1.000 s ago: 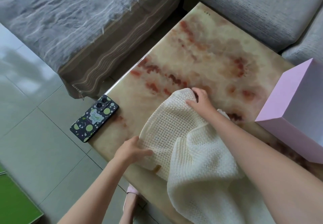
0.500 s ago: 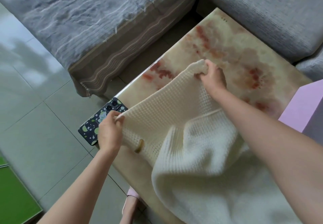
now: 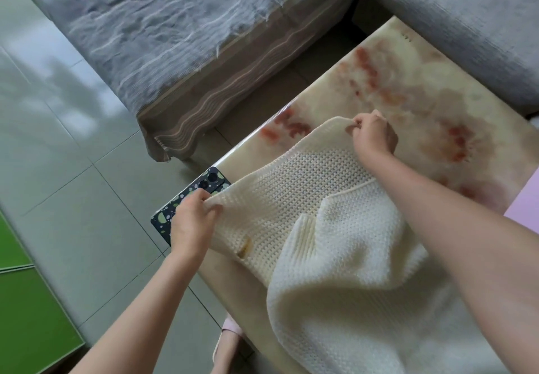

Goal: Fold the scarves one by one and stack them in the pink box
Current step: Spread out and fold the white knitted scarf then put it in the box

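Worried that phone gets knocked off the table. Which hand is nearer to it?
Left. The left hand pinches the scarf corner right above the phone, overlapping it; the right hand holds the far corner, well away.

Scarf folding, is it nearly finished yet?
Not yet. Nothing looks folded: the cream knitted scarf lies loose on the marble table. In hand: the left hand and right hand each pinch a corner, stretching its edge. Left: folding it and putting it in the pink box, barely in view.

Grey sofas (image 3: pixel 180 32) w/ marble table (image 3: pixel 423 88), tiled floor (image 3: pixel 73 198)
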Demonstrator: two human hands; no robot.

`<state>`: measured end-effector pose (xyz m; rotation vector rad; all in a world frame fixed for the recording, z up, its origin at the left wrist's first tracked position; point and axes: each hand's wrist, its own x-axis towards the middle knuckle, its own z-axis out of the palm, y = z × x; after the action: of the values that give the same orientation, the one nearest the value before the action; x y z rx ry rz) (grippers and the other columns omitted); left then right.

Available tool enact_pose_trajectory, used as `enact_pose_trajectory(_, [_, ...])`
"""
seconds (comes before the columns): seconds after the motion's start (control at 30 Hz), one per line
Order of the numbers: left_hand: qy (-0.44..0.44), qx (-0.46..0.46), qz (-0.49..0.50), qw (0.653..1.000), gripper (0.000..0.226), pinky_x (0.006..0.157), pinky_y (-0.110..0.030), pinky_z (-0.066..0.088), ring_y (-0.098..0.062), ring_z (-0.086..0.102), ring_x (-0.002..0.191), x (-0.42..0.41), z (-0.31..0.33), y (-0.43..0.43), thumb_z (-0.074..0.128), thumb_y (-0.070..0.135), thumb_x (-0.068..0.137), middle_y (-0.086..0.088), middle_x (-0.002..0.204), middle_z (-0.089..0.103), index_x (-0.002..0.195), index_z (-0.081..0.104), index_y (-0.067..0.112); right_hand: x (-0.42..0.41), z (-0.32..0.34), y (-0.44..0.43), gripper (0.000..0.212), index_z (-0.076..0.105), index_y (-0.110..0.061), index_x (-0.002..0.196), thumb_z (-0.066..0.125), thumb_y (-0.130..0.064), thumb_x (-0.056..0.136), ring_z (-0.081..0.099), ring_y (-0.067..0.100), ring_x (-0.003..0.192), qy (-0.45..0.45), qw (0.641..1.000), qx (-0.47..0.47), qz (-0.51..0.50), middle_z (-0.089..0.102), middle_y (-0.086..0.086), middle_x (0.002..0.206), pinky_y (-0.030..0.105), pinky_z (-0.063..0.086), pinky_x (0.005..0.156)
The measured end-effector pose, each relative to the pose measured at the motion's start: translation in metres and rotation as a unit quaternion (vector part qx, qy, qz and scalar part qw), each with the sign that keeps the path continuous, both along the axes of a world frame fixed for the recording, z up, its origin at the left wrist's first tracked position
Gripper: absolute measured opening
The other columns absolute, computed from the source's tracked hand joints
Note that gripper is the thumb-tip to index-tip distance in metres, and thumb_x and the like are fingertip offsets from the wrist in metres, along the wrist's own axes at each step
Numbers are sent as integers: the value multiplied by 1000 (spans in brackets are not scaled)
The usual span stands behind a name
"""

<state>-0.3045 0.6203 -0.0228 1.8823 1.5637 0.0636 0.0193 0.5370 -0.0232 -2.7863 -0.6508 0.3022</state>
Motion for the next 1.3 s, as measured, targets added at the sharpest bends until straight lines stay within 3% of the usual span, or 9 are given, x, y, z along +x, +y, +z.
enact_pose_trajectory(0.27, [2,85,54,995,12,67,-30,34,-18,48,79,0,-10,18,63,25,87,-1,98,54,96,64,17,0,-5,22,24,66,-28,82,43,-19,79,66,32,85,85,961,236,-118,69,9,91,45,54,78])
enact_pose_trajectory(0.4, [61,125,-37,990,37,91,-40,34,-28,44,110,-3,-20,0,73,27,79,-8,113,52,112,61,18,-13,-19,1,49,47,-16,135,57,-7,88,59,21,107,209,961,171,-52,62,8,114,34,47,97])
enact_pose_trajectory(0.5, [2,173,-115,978,31,94,-40,39,-27,50,106,7,-13,-29,70,23,79,-7,111,55,108,62,15,-24,-20,-21,55,39,-12,142,56,-5,90,55,20,118,251,951,179,-1,56,8,130,33,44,101])
enact_pose_trajectory(0.6, [-78,45,-171,981,19,77,-29,52,-8,58,80,17,-7,-67,60,27,88,5,105,59,104,61,18,-24,-15,-47,38,56,-14,127,61,-12,89,54,19,118,224,964,139,33,58,4,128,28,42,94])
enact_pose_trajectory(0.73, [-45,-138,-86,986,20,72,-26,47,-5,56,82,24,-8,-112,55,38,92,6,100,61,104,57,22,-23,-9,-98,44,57,-14,122,71,-27,82,49,25,117,145,986,84,8,54,6,125,36,39,98])
enact_pose_trajectory(0.83, [-47,-220,-18,974,32,65,-26,46,-10,57,85,31,-6,-120,61,42,87,4,99,60,109,53,20,-18,-12,-133,56,54,-11,122,76,-34,76,51,28,112,162,986,20,-35,56,9,118,38,41,97])
enact_pose_trajectory(0.97, [-70,-244,-20,967,22,60,-36,51,-19,65,72,36,-3,-121,65,35,80,-5,83,69,88,64,15,-18,-20,-157,54,58,-7,112,81,-35,72,59,28,102,207,974,31,-89,63,7,98,39,46,89])
enact_pose_trajectory(1.1, [-122,-247,12,961,16,81,-42,53,-18,64,86,32,5,-125,53,30,90,5,96,66,105,55,26,-18,-19,-160,23,61,-15,83,78,-28,73,60,27,89,191,977,46,-85,63,2,80,37,46,80])
enact_pose_trajectory(1.3, [-131,-246,1,960,15,80,-42,52,-16,62,84,37,19,-141,50,29,93,7,94,62,106,44,28,-29,-4,-169,15,55,-10,86,68,-16,82,54,21,70,190,965,149,-97,59,3,78,36,49,66])
